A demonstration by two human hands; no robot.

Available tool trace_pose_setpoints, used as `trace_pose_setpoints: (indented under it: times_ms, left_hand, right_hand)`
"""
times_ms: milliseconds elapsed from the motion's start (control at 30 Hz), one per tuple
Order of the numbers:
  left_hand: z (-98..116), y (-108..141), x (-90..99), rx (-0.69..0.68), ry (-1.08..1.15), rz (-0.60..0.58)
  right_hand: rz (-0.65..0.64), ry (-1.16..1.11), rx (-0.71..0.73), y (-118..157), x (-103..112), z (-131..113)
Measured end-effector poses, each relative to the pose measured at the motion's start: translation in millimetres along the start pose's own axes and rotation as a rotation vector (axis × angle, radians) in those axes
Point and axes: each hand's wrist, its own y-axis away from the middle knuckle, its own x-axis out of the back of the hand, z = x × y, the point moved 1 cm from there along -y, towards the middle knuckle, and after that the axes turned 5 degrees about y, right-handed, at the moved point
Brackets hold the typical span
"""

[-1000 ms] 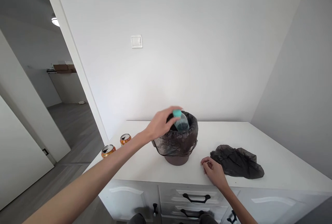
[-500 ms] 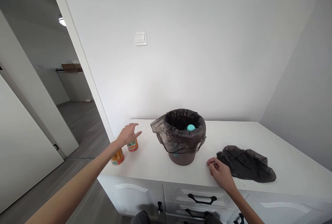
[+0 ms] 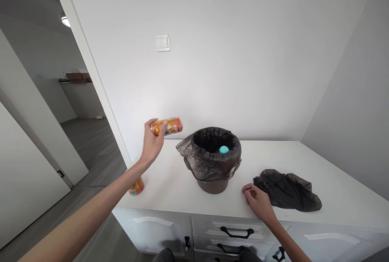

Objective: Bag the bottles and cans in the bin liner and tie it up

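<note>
My left hand (image 3: 154, 142) is closed round an orange drink can (image 3: 172, 126), held tilted on its side in the air left of the bin. A brown trash bin (image 3: 212, 186) lined with a black plastic bag (image 3: 209, 167) stands on the white cabinet top; a turquoise cap (image 3: 224, 149) shows inside it. Another orange can (image 3: 136, 187) stands at the left, partly hidden by my left forearm. My right hand (image 3: 257, 201) rests on the surface with its fingers curled in, beside a crumpled black plastic bag (image 3: 290, 191). Nothing shows in its fingers.
The white cabinet top (image 3: 179, 201) has drawers with black handles (image 3: 237, 233) below its front edge. Behind it rises a white wall with a light switch (image 3: 163, 43). To the left, a doorway (image 3: 88, 140) opens onto another room.
My left hand has taken hold of the nearer-to-bin can, lifted it off the cabinet top and tipped it sideways toward the bin. My right hand has stayed in place.
</note>
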Motion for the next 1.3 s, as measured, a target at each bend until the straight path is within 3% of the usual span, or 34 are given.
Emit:
trace_pose_setpoints:
  times_ms: [67,133,200,267,367,500,600,700,1300]
  left_hand:
    - [36.6,-4.3,-24.0,-0.005,0.189,-0.067]
    - [59.5,0.6,-49.7,0.015,0.261,-0.177]
    - [66.9,13.7,-67.5,0.036,0.242,-0.276]
    - [60.6,30.1,-69.2,0.041,0.164,-0.33]
    - [29.3,48.4,-39.0,0.022,-0.006,-0.301]
    - [-41.1,55.8,27.1,-0.069,-0.438,-0.243]
    - [-95.2,64.3,63.5,0.048,-0.795,-0.377]
    - [-125.4,78.6,79.3,0.157,-0.964,-0.552]
    - [-125.6,94.9,78.7,0.062,-1.007,-0.5]
  right_hand:
    - [0.007,-0.007,0.004,0.0,0.1,-0.3]
    - [0.012,-0.013,0.011,0.0,0.4,-0.6]
    - [0.014,-0.02,0.016,-0.4,0.6,-0.6]
    - [0.013,-0.028,0.018,-1.2,0.6,0.0]
    - [-0.003,-0.031,0.02,-2.5,0.2,1.8]
    - [-0.009,-0.018,0.025,-2.4,0.8,2.4]
    - [-0.002,-0.014,0.026,-0.6,1.7,1.0]
    - [0.004,-0.009,0.023,0.9,1.8,-0.3]
    - [0.021,-0.009,0.029,-0.8,-2.3,1.5]
